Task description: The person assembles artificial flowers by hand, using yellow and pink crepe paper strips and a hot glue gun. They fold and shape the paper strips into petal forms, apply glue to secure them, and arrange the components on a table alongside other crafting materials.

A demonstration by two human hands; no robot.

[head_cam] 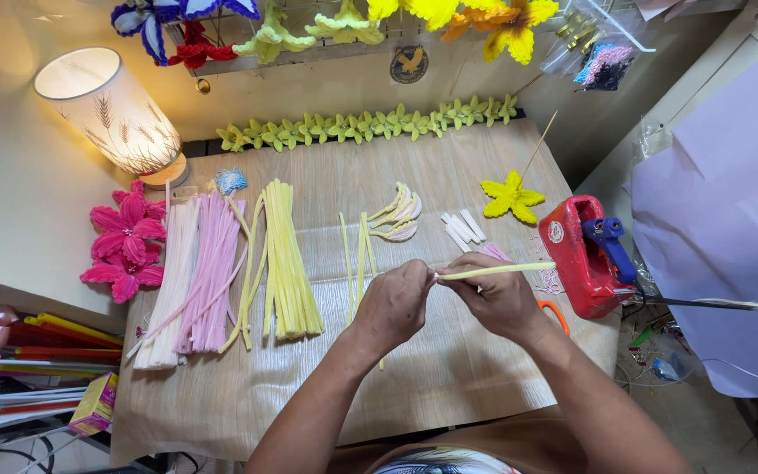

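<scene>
My left hand (394, 303) and my right hand (495, 297) meet over the middle of a wooden table (432, 386). Together they pinch a pale yellow pipe cleaner (506, 269) that sticks out to the right past my right hand. Just left of my left hand lie a few loose yellow pipe cleaners (360, 254). Above the hands rest curved yellow-and-white petal pieces (399, 215) and short white stem pieces (461, 228).
Bundles of white (173, 281), pink (210, 272) and yellow pipe cleaners (287, 263) lie at the left. A lit lamp (111, 110), pink flowers (127, 241), a row of green pieces (370, 125), a yellow flower on a stick (511, 195), a red box (582, 254) with a blue glue gun (614, 246) and orange scissors (556, 312) surround the work spot.
</scene>
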